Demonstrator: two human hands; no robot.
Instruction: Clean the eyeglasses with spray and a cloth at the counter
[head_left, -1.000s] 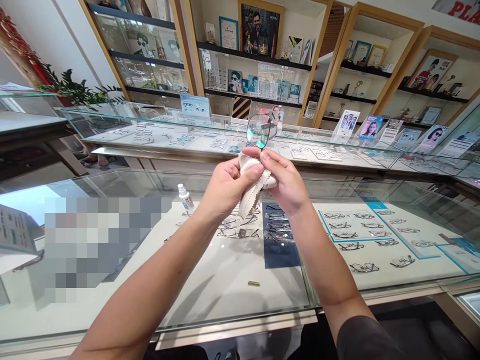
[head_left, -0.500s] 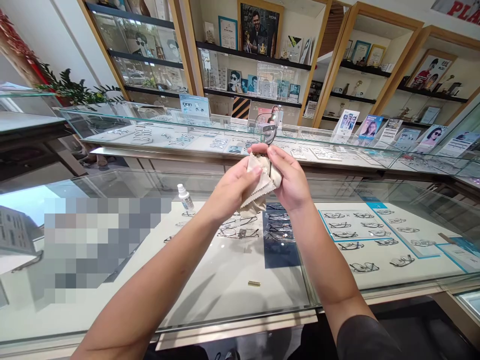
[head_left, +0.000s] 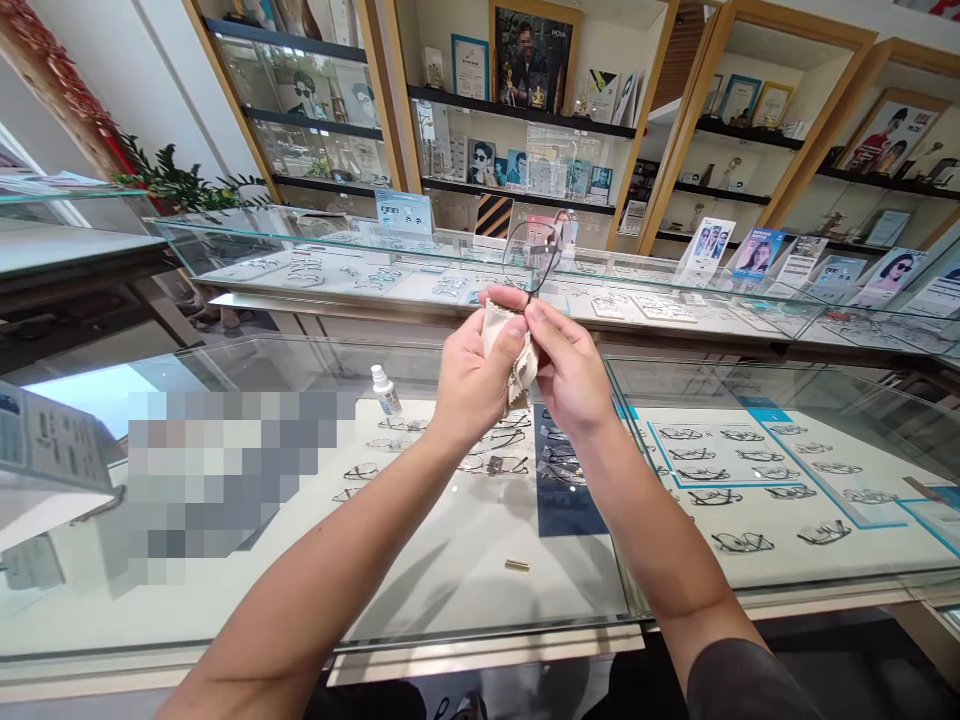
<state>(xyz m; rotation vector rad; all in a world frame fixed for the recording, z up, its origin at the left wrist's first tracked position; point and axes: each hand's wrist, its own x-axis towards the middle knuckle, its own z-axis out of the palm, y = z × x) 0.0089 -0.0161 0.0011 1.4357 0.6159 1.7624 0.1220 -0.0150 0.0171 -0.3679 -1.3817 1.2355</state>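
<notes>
A pair of dark-rimmed glasses [head_left: 553,262] is held up in front of me, one round lens standing above my fingers. My right hand [head_left: 574,370] pinches its frame from the right side. In my left hand [head_left: 476,375] a beige cleaning cloth [head_left: 519,375] with a zigzag edge is pressed between thumb and fingers, wrapped about the lower part of the glasses. That covered part of the glasses is hidden. Left of my hands, a small white bottle [head_left: 386,390] stands upright on the glass counter [head_left: 442,620].
Several rows of glasses [head_left: 742,541] are laid out in the case below. A dark blue panel [head_left: 570,515] and a small gold-coloured piece [head_left: 517,566] show under my arms. At left stands a sign [head_left: 56,440]. Another glass case [head_left: 315,290] runs across behind, with display cards [head_left: 405,213] on it.
The glasses have turned so that the upper lens shows more openly. The cloth is bunched smaller in my left hand. The whole view has shifted slightly, moving the scene to the right.
</notes>
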